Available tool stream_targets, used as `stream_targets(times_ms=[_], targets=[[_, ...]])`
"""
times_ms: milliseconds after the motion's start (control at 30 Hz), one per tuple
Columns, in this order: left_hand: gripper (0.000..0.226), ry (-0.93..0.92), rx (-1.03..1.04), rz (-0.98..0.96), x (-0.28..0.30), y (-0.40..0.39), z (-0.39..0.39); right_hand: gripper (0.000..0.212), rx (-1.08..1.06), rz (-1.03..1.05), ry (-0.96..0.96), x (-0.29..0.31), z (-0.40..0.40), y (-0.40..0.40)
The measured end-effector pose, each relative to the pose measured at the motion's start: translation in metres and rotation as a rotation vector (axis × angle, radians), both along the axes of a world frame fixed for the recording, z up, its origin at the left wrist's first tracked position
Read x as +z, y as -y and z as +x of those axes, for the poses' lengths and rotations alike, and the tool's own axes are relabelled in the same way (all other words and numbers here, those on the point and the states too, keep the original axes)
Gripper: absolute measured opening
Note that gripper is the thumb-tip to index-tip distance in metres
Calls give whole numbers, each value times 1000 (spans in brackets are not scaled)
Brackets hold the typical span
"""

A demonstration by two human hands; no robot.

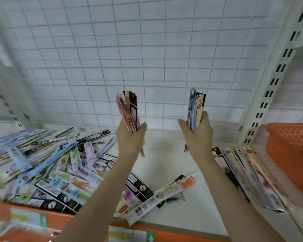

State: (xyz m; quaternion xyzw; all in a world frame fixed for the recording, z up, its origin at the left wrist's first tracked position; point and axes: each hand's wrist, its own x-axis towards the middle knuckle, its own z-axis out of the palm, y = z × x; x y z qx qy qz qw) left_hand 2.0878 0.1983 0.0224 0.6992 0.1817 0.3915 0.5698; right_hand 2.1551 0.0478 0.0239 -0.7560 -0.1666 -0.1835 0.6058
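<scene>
Two bundles of long, narrow packets were held upright above the white shelf (191, 212), in front of the wire grid (147, 58). The pink bundle (129, 110) was gripped at its lower part by the left hand (130, 137), whose fingers were curled round it; a black packet was seen at its right side. The blue bundle (195, 109) was gripped in the same way by the right hand (198, 135). A small red logo was printed on its cream packet, but the word could not be read. The two bundles were apart, with bare grid between them. At the left, a loose pile of packets (42, 163) was spread on the shelf, and on one black packet a "5" could be read. Near the front edge a packet with footprints (180, 186) in orange, pink and green was laid flat. At the right, a row of packets (248, 175) was leaned just beside the orange basket (290, 151), and another "5" was shown there. Green arrows were printed on the labels of the orange front strip (63, 222). All other print was too blurred.
</scene>
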Motion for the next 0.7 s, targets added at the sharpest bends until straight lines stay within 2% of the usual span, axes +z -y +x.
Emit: stream_targets(times_ms=[100,267,333,433,500,633,700], targets=[[16,-69,-27,-10,-24,6,4,27,6,-20,4,-20,1,-8],[11,-191,-22,-82,-45,-2,16,30,-41,-74,-171,-37,7,-6],[22,-231,-19,-53,-44,-4,17,32,-30,-88,-258,-38,11,-5],[37,-230,8,-73,-43,2,14,24,-29,-71,-388,-40,13,-4],[40,-241,9,-77,-45,8,11,18,-28,-126,-396,-41,14,-2],[15,-313,-3,26,-42,12,10,11,-75,-229,-318,-37,17,8],[10,-360,-19,15,-35,13,13,12,-151,-239,-286,-30,19,17]])
